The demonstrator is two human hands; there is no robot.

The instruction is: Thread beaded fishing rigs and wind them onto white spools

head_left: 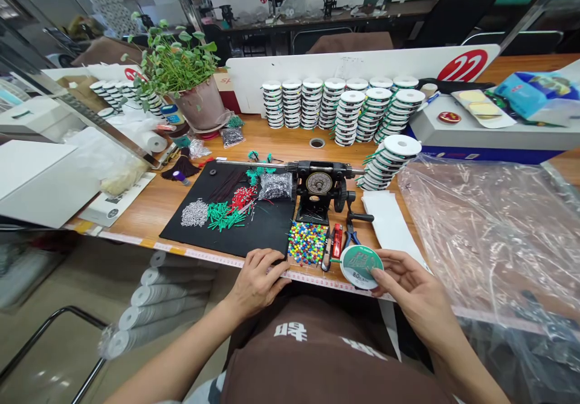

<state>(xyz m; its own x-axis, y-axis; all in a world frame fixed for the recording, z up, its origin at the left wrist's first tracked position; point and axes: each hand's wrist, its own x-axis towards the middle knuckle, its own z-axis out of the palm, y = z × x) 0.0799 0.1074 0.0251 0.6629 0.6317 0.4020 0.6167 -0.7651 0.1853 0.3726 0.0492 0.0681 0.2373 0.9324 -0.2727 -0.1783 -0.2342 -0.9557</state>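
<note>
Between the thumb and fingers of my right hand [410, 280] is a round line spool [361, 264] with a green and white label, held at the table's front edge. My left hand [260, 277] lies on the front edge, at the corner of a black mat [267, 232], its fingers loosely bent and apart. Between the hands sits a tray of multicoloured beads [308, 242]. A utility knife [326, 254], a red lighter [337, 240] and blue-handled pliers [350, 232] lie beside it. Behind them stands a black hand-crank winder [319, 186] with a long thin rod.
Stacks of white spools [347, 117] line the back, with a leaning stack [392, 159] nearer. Green tubes [225, 217], red pieces [243, 197] and silver parts [194, 212] lie on the mat. Plastic sheeting [489, 229] covers the right; a potted plant [202, 102] stands back left.
</note>
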